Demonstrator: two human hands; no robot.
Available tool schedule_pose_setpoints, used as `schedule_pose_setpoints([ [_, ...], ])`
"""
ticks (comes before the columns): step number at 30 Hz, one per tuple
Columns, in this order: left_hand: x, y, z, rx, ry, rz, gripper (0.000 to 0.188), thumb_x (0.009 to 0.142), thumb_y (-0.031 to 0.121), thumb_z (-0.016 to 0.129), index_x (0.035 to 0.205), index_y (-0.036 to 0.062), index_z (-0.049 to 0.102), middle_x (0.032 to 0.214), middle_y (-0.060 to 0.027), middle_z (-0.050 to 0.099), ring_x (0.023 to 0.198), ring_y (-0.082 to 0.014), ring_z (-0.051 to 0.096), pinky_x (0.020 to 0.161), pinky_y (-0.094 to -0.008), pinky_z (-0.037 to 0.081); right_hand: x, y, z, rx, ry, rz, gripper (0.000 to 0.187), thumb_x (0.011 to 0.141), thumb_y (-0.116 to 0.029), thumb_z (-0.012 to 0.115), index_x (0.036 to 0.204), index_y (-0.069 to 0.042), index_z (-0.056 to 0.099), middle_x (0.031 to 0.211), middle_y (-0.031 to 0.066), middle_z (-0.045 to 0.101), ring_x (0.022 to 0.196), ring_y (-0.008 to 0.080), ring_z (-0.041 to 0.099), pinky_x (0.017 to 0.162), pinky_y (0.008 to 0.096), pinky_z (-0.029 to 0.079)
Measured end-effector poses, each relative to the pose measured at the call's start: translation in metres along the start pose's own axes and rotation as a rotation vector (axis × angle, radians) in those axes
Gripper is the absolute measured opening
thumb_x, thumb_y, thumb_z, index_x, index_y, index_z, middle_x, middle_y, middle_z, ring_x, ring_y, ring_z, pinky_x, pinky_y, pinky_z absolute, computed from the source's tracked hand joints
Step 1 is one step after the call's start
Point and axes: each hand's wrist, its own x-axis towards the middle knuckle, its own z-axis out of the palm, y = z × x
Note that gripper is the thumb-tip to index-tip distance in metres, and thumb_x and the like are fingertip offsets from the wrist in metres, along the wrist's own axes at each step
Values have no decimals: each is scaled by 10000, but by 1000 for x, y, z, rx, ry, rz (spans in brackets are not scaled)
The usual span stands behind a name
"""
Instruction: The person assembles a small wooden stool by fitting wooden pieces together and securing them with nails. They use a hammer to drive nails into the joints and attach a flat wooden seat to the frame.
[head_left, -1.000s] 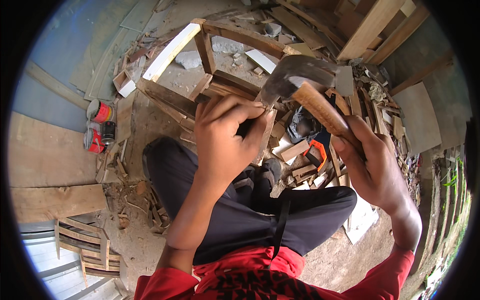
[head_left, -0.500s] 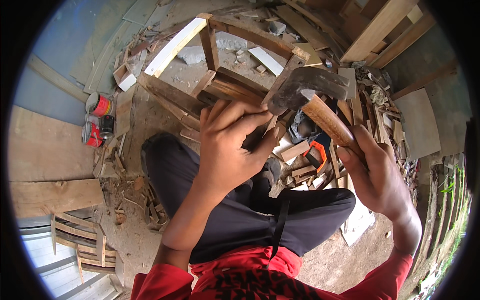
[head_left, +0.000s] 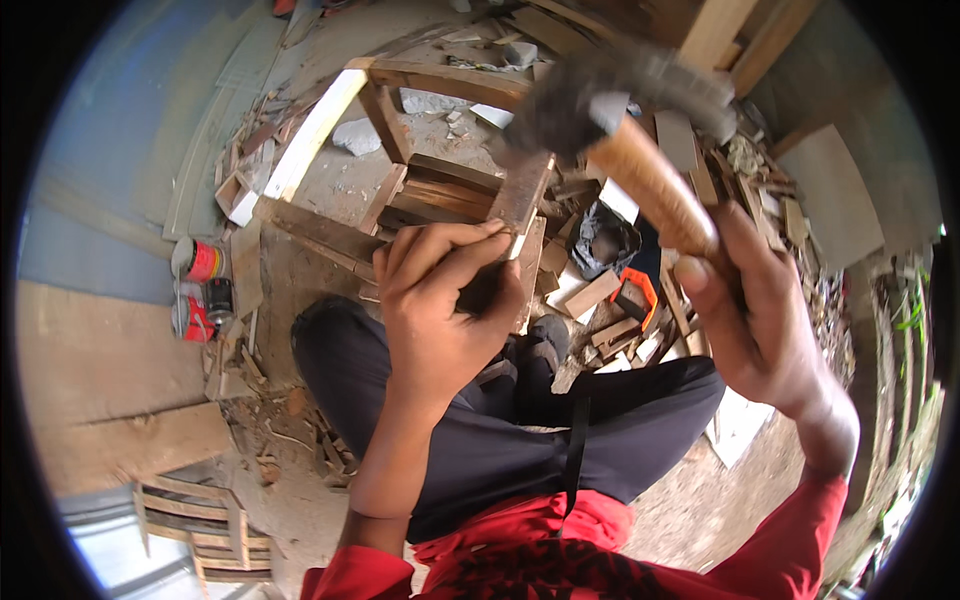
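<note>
My right hand grips the wooden handle of a claw hammer. The hammer's dark metal head, smeared by motion, is raised above the right side of a wooden frame. My left hand has its fingers curled, with index finger and thumb closed about the near end of the frame's right-hand bar. Whether a nail is pinched there is too small to tell. The frame stands on the ground beyond my bent legs; brown bars and one pale bar make it up. Part of it lies hidden behind the hammer head.
Red and black cans stand at the left. An orange-and-black tool lies among wood offcuts and a black plastic bag on the right. Wooden slatted pieces are at the lower left. Boards lean at the upper right.
The hammer head has lifted up and away from my left fingertips. My left hand has shifted slightly left and down in the view, and the surroundings have shifted too.
</note>
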Motion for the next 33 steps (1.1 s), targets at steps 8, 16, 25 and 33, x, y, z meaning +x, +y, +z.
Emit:
schedule_pose_setpoints([
  [8, -1, 2, 0, 12, -13, -31, 207, 683, 57, 783, 885, 93, 756, 947, 19, 710, 879, -204, 624, 844, -349, 423, -6, -1, 0, -8, -118, 27, 217, 1006, -165, 603, 969, -3, 463, 600, 175, 577, 550, 417, 619, 478, 475, 435],
  [16, -2, 2, 0, 3, 12, -27, 182, 704, 64, 780, 881, 91, 750, 948, 32, 709, 876, -193, 623, 824, -342, 415, -13, 1, 10, -18, -218, 7, 206, 992, -116, 606, 1029, 8, 445, 608, 180, 595, 540, 414, 634, 461, 469, 445],
  [25, 2, 0, 3, -58, 4, -70, 145, 780, 55, 754, 915, 95, 721, 944, 20, 699, 860, -208, 621, 769, -358, 405, -20, -17, 10, 26, -96, -9, 245, 980, -79, 590, 1150, 25, 449, 670, 222, 622, 654, 454, 669, 520, 471, 488],
  [33, 4, 6, 2, -33, 8, -110, 116, 790, 14, 737, 905, 18, 716, 915, -69, 712, 850, -241, 674, 791, -349, 482, -20, -25, 6, -16, -94, 93, 264, 999, -105, 580, 1205, 8, 459, 692, 206, 641, 647, 430, 684, 516, 467, 489],
])
